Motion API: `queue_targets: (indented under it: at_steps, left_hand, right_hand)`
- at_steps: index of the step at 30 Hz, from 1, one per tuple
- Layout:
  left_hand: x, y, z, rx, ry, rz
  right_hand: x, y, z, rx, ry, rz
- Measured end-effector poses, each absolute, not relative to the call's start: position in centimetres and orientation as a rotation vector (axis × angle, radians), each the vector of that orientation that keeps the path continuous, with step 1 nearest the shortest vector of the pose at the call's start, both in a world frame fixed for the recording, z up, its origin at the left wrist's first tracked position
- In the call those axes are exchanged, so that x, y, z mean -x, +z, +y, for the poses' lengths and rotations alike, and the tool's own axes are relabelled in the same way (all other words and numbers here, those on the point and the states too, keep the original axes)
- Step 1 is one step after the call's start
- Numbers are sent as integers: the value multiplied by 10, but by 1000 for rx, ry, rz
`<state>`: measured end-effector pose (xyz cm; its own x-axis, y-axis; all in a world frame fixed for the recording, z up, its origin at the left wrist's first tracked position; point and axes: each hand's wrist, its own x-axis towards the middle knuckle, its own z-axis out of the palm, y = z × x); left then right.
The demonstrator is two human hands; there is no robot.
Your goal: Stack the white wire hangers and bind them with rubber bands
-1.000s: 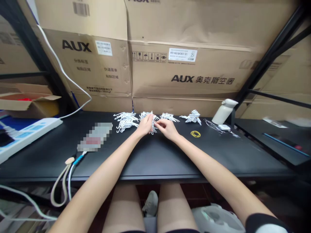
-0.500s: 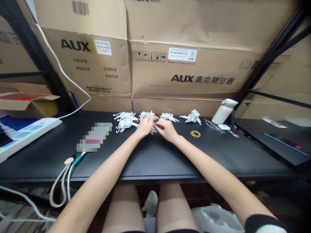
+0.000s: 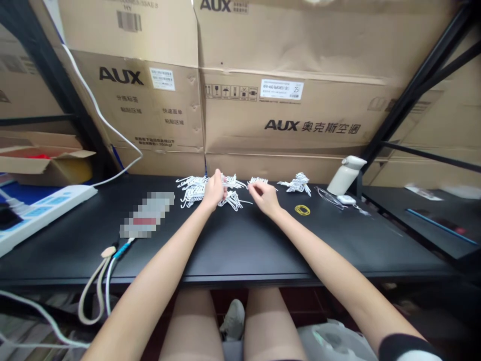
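My left hand [image 3: 214, 191] is closed around a bundle of thin white hooked wires [image 3: 233, 200], whose ends fan out to its right. One long wire end sticks out farther right than the others. My right hand [image 3: 264, 197] is a short way to the right, thumb and fingers pinched together; whatever may be between them is too small to make out. Just behind it lies another bunch of white hooks [image 3: 259, 180]. More white hooks [image 3: 191, 196] are piled left of my left hand, partly covered by it, and a further bunch [image 3: 235, 180] lies behind that hand.
A tied white bunch [image 3: 298, 183] and yellow rubber bands [image 3: 302, 210] lie to the right, near a white bottle [image 3: 346, 175], glasses and a small white case [image 3: 346, 199]. On the left are a blurred-out device [image 3: 148, 213] and a power strip [image 3: 45, 213]. Cardboard [image 3: 281, 140] backs the black table.
My hands have moved apart: the left slightly left, the right to the right. The bundle's fanned ends now show between them. The view has tilted up slightly.
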<state>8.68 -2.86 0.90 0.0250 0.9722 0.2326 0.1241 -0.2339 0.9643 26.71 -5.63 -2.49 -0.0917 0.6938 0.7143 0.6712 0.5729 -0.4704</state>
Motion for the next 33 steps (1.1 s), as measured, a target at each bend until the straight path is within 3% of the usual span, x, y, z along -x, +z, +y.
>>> queue_targets:
  at_steps: [8,12,19,26,33]
  left_hand:
    - [-83,9,-22,-1350,1201,1189]
    - [-88,7,-26,-1450,1027,1184]
    - [-90,5,-31,-1639,1031,1191]
    - [-88,-2,-29,-1731,1076,1190]
    - [-89,-6,-31,-1805,1058,1162]
  right_hand:
    - [-269,-51,-36,1277,137,-2127]
    - [-283,-44,-32,1320,163,-2160]
    - [-322,-23,-32,1509,222,-2003]
    - [-308,-12,-38,1122,648,-1612]
    - [-279,-12,-50,1021,782,-1705]
